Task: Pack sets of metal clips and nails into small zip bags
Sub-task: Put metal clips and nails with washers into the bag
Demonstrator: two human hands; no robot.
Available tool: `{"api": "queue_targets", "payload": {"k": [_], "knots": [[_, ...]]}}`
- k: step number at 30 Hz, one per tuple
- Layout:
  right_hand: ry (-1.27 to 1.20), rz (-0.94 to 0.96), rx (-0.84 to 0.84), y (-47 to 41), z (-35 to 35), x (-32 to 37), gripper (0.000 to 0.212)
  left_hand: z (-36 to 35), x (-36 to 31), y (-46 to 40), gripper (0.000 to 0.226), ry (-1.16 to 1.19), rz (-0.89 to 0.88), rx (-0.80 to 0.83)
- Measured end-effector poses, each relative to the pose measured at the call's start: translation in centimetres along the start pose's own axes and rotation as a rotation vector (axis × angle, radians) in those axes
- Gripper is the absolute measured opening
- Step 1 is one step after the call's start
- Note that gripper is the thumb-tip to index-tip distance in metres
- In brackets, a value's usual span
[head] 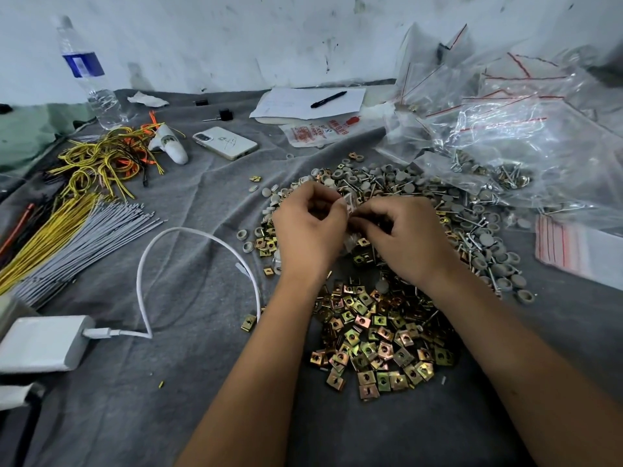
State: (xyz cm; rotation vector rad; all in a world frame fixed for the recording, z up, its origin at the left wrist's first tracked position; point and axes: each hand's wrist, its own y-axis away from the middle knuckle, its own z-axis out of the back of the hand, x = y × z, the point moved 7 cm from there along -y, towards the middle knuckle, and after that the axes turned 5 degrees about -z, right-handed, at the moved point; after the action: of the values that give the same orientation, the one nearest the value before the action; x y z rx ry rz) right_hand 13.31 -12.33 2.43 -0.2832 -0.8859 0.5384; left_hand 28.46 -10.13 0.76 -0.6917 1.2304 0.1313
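Pinching a small zip bag [349, 205] between both sets of fingertips, I am holding my left hand [308, 227] and right hand [403, 237] together, each grip clamped on the bag's top edge, above the metal clips [374, 335] heaped on the grey cloth-covered worktop [188, 382]. Nails [472, 237] with grey caps are lying just beyond. Filled clear bags [505, 129] are piling at the right. Red print on a packet [312, 131] is showing, too blurred to read.
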Motion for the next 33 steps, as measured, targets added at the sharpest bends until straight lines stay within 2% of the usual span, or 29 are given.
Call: {"api": "queue_targets", "payload": {"k": [6,8,11,13,17,20,25,28,33], "knots": [[-0.122,-0.108,-0.052,-0.1,0.8,-0.5,0.013,0.4,0.4,-0.2,0.012,0.060,0.047,-0.020],[-0.125,-0.142,0.002,-0.2,0.6,-0.8,0.014,0.6,0.3,-0.2,0.012,0.103,0.061,-0.034],[0.011,-0.170,0.147,-0.1,-0.5,-1.2,0.031,1.4,0.9,-0.2,0.013,0.290,0.137,-0.134],[0.049,-0.170,0.194,0.1,-0.9,-1.3,0.037,2.0,1.1,-0.3,0.010,0.277,0.138,-0.193],[-0.040,-0.137,0.151,0.0,-0.7,-1.0,0.033,1.7,0.9,-0.1,0.002,0.291,0.129,-0.163],[-0.174,-0.149,0.102,0.1,-0.3,-1.2,0.028,1.7,1.0,-0.1,0.010,0.306,0.142,-0.163],[-0.397,-0.233,0.071,0.2,-0.2,-1.6,0.034,1.5,0.8,-0.2,0.012,0.264,0.103,-0.144],[-0.398,-0.241,0.093,0.2,-0.3,-1.7,0.037,1.4,0.9,-0.2,0.006,0.292,0.108,-0.137],[-0.316,-0.171,0.070,-0.1,0.0,-1.6,0.028,1.4,1.0,-0.2,0.003,0.332,0.136,-0.135]]}}
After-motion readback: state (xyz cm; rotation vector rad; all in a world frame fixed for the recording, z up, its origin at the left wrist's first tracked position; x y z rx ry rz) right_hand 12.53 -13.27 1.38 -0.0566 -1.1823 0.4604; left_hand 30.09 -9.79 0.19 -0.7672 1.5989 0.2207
